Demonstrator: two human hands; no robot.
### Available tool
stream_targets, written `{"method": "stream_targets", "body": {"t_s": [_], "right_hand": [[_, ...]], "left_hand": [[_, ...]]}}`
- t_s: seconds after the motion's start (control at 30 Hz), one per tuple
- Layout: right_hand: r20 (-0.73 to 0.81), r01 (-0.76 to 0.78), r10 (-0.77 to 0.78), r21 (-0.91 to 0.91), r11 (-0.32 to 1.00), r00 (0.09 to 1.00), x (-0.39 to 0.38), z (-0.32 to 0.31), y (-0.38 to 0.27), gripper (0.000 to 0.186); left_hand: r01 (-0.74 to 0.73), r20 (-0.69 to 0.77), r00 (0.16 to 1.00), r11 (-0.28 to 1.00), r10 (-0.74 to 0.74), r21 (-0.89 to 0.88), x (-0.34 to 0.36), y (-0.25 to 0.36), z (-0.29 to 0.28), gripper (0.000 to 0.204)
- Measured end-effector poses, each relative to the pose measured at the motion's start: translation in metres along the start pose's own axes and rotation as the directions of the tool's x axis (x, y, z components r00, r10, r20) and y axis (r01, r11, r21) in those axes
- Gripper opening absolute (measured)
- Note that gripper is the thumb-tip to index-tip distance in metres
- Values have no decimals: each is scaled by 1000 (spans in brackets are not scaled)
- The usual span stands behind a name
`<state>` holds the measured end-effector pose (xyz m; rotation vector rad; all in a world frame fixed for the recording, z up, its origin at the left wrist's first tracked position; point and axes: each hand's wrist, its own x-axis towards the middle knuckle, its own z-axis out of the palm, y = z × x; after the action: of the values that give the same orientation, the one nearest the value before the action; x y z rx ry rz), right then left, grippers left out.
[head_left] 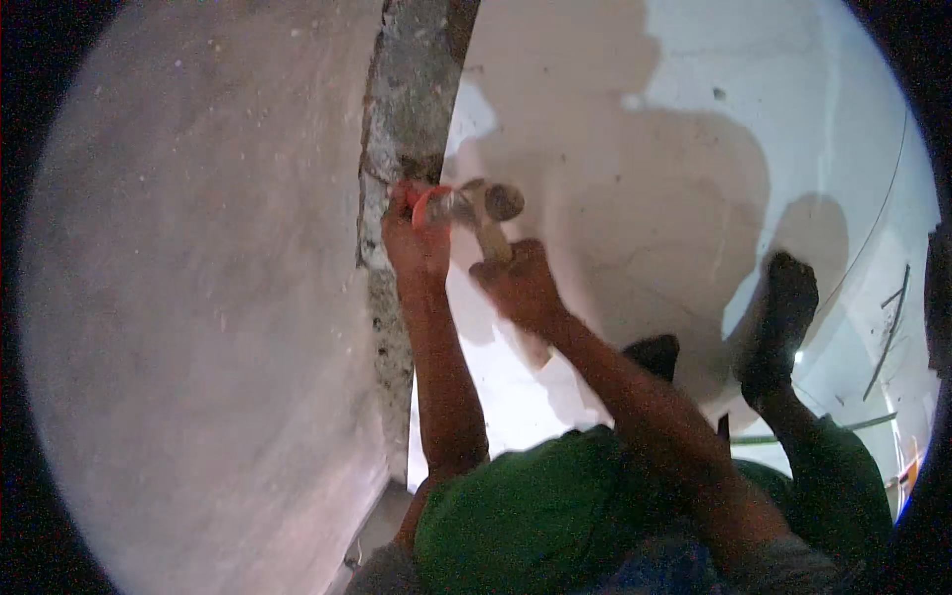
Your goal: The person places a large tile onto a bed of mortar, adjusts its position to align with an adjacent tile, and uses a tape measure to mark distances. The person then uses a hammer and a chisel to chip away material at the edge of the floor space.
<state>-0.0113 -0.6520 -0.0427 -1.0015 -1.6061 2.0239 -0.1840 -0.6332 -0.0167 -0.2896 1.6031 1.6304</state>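
My left hand (416, 238) is closed around a chisel with an orange-red guard (432, 206), against the rough edge of a concrete wall (421, 89). The chisel's tip is hidden behind the hand. My right hand (521, 283) grips the pale handle of a hammer (493, 241). Its round, dark-faced head (504, 202) is just right of the guard; I cannot tell whether they touch. Broken, pitted concrete shows along the edge above and below my left hand.
A broad plastered face (198, 297) fills the left side. To the right a pale surface (684, 69) carries my shadow. My green-clad knee (535, 496) and dark-covered foot (783, 307) are below and right. Thin strips (888, 332) lie at the far right, near a thin line (875, 226).
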Motion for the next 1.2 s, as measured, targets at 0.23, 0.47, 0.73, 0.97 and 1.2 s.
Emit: {"method": "stream_targets", "body": {"t_s": [0.23,0.47,0.73,0.97,1.2], "right_hand": [[-21,-417,452,352,838,892,-18,-59,-43,21],[-24,-513,611,519,684,791,2,-41,-72,21],[69,-480,490,358,801,869,0,-36,-68,14],[27,-407,432,393,825,901,5,-12,-68,18],[97,-543,543,320,776,834,1,-12,-54,23]], "left_hand": [[-302,121,953,819,280,488,1,-16,1,29],[-309,133,951,867,279,392,11,-12,-4,31],[-43,-150,987,995,56,89,2,-7,-8,31],[-65,42,997,998,65,-6,2,2,-13,26],[-27,103,994,998,34,-64,-5,3,-27,29]]}}
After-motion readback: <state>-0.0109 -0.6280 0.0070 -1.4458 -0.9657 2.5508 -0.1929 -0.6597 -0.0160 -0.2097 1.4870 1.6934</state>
